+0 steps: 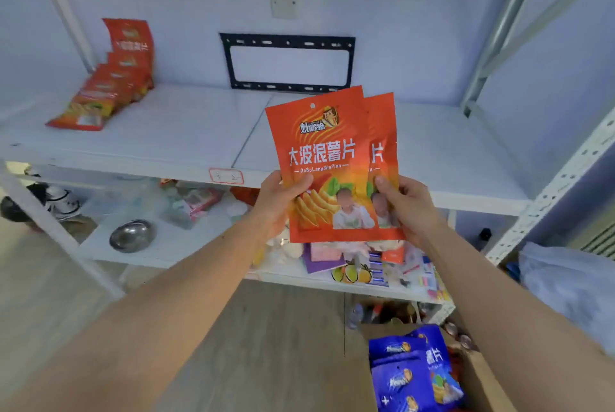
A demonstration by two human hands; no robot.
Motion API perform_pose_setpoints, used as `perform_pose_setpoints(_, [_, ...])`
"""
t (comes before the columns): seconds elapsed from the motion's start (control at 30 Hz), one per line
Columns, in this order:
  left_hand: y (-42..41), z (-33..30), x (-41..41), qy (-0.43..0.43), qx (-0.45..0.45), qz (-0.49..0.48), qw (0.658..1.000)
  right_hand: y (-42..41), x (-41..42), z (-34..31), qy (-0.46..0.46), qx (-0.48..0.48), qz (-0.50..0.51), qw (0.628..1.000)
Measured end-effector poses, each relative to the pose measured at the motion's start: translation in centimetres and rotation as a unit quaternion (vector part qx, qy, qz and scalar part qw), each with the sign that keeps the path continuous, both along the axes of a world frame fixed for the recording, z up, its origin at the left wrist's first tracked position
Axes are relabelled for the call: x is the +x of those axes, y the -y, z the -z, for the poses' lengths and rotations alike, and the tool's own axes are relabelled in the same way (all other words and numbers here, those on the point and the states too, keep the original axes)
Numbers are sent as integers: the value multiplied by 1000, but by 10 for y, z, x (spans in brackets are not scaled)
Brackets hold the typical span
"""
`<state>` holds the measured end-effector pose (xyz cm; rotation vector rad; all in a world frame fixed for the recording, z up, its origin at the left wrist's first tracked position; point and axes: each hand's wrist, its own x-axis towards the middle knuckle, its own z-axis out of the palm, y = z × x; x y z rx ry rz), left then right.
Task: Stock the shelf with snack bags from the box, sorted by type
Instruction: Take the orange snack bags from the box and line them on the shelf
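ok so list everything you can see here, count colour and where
held snack bags: two, orange-red, overlapped, in front of the upper shelf
stocked snack bags: a row, count unclear, orange-red, upper shelf far left
upper shelf: one, white
wall bracket: one, black, wall behind shelf
shelf label: one, white with red border, shelf front edge
metal bowl: one, silver, lower shelf
mixed packets: several, many colours, lower shelf
blue snack bags: several, blue, in the box
box: one, brown, on the floor, bottom right
left hand: fingers grip front bag
right hand: fingers grip rear bag
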<state>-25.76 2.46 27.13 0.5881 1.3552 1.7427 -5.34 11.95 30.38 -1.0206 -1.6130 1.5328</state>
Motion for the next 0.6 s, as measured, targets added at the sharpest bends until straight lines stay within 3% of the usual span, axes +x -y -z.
perform_pose_setpoints(0.33, [81,-55,-252,-55,-8,-113,992,51,-275,-35,-50,-20,-63,997])
perform_pose_setpoints(0.6, [124,-47,-399,-44,-15,-151,987,79,-445,-31,-8,-27,-100,995])
